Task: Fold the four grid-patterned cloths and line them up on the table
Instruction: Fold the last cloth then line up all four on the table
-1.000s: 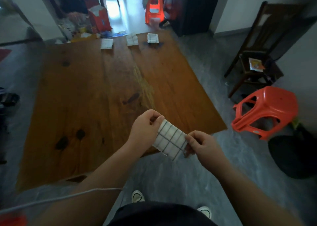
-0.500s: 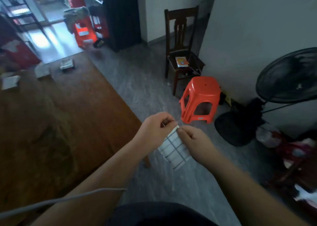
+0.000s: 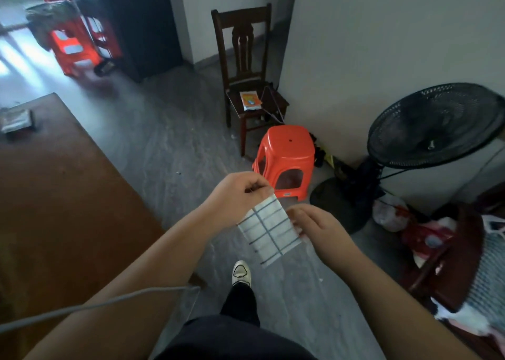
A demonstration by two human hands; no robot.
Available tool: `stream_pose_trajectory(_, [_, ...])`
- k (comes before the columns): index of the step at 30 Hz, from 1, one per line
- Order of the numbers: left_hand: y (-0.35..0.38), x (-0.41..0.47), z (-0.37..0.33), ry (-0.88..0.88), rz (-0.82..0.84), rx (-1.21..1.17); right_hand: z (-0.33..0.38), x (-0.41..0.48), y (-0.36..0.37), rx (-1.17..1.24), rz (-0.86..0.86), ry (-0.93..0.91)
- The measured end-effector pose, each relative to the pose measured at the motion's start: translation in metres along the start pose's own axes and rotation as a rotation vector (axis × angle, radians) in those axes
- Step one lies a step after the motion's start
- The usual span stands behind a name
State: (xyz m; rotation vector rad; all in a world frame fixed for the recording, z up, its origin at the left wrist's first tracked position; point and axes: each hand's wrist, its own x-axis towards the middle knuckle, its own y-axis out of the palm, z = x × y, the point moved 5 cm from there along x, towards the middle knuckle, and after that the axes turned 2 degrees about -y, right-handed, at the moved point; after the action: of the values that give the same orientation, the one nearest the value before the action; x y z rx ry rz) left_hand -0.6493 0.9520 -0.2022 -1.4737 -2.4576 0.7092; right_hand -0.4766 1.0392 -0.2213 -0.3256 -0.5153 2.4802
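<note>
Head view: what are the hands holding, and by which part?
Grid-patterned cloth: left hand pinches its top corner, right hand holds its right edge.

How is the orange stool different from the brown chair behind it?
The orange stool is low, bright plastic with no back; the brown chair is taller, dark wood with a high back. The stool's top is bare; a small packet lies on the chair's seat. Both stand upright on the grey floor by the wall.
</note>
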Motion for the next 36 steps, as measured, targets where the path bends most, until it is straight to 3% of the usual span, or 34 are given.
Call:
stream_pose_trajectory(5, [-0.010,0.095,0.002,0.007,0.016,-0.069,0.010,0.102,-0.018,-0.076,0.044,-0.010])
stream_pose_trajectory(9, [-0.033,0.171,0.004,-0.121,0.062,-0.117,0.009,0.175,-0.043,-0.023,-0.066,0.059])
stream_pose_trajectory(14, [-0.036,0.228,0.027,-0.399,0.250,-0.685,0.000,0.248,-0.067,0.186,-0.222,0.145])
stream_pose_trajectory(18, [-0.030,0.264,0.049,-0.422,0.291,-0.742,-0.006,0.301,-0.077,0.221,-0.236,0.155])
stream_pose_trajectory(29, [-0.093,0.397,0.071,-0.439,-0.285,-0.628,-0.008,0.496,-0.085,0.139,-0.060,0.045])
stream_pose_trajectory(36, [-0.147,0.442,0.079,-0.456,-0.460,-0.681,0.025,0.613,-0.049,0.215,0.132,-0.004])
